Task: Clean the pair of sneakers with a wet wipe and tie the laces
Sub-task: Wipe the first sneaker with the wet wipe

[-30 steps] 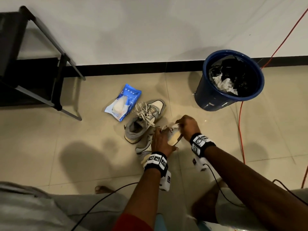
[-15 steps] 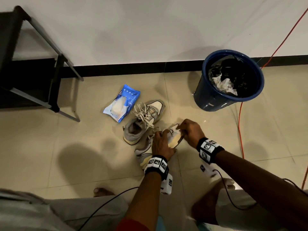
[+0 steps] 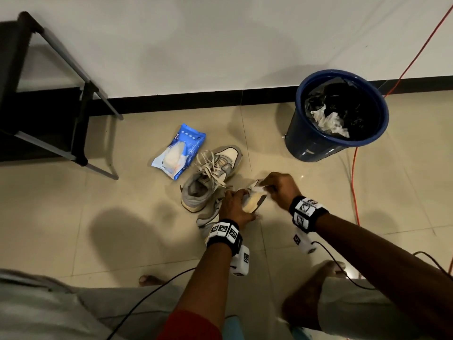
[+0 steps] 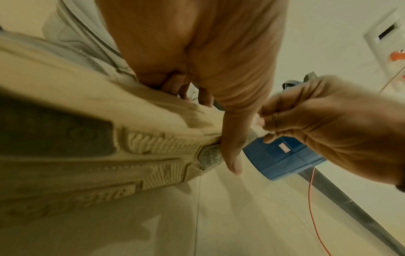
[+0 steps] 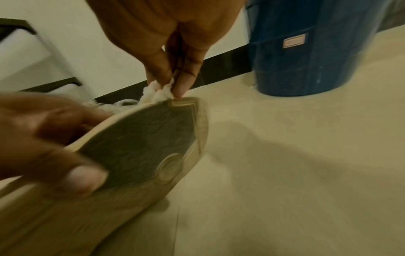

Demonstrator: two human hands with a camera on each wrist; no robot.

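My left hand [image 3: 234,209] grips a grey-and-white sneaker [image 3: 210,217] tilted on its side, its cream sole [image 4: 92,147] turned toward me; the thumb [image 4: 232,150] lies across the sole's toe end. My right hand [image 3: 279,190] pinches a crumpled white wet wipe [image 5: 161,91] against the toe edge of that sole [image 5: 140,143]. The second sneaker [image 3: 210,175] stands upright on the floor just beyond, its loose cream laces [image 3: 208,165] spilling over the tongue.
A blue wet-wipe pack [image 3: 179,150] lies left of the standing sneaker. At the right, by the wall, a blue bin [image 3: 338,116] holds used wipes. An orange cable [image 3: 354,182] runs down the floor at right. A black metal frame [image 3: 81,123] stands far left. My bare feet are below.
My right hand with the wipe has shifted along the toe edge of the sole. My left hand still holds the tilted sneaker in much the same place.
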